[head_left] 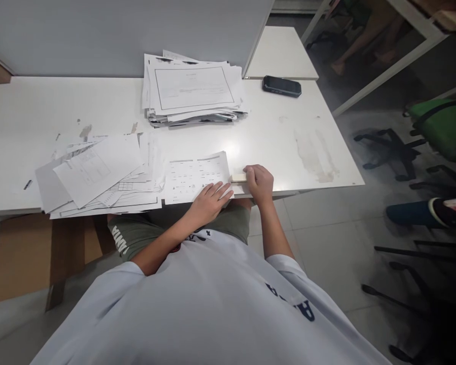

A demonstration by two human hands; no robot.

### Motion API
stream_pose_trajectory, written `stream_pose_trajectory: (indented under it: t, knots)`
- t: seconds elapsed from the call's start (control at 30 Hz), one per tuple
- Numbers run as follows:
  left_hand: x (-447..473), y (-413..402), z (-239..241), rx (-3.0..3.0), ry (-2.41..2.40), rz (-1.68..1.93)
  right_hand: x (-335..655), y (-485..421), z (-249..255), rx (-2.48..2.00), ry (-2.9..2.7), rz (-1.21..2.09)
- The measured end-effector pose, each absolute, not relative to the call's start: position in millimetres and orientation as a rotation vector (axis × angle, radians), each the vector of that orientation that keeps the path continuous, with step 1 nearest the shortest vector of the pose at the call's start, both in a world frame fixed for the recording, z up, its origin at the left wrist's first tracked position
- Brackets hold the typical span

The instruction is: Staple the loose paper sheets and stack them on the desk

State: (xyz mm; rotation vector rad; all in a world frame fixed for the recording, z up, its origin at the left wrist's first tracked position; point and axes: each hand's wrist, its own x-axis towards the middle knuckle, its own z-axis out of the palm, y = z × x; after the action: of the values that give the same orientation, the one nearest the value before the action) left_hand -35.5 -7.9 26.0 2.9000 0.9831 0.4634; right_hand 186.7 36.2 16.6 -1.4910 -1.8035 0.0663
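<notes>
A printed sheet (pixel 190 175), perhaps several stacked, lies at the front edge of the white desk. My left hand (pixel 208 204) rests flat on its lower right corner with the fingers stretched out. At the right edge of the paper, my right hand (pixel 260 183) is closed around a cream-coloured bar-shaped tool (pixel 238 178). The tool's left end meets or nearly meets the paper, and the rest of it is hidden in my fist. Its exact kind does not show.
Left of the sheet spreads a loose pile of papers (pixel 99 172). A thick paper stack (pixel 193 88) stands against the grey partition (pixel 129 38). A dark phone (pixel 281 86) lies at the back right. Below the desk is a cardboard box (pixel 23 253); a green chair (pixel 441 126) stands right.
</notes>
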Motion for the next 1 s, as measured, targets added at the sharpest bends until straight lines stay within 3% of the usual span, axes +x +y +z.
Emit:
stream_pose_trajectory:
  t: [1.0]
  knots:
    - [-31.7, -11.8, 28.7, 2.874, 1.036, 0.377, 189.9, 37.1, 25.8, -1.402, -1.786, 0.318]
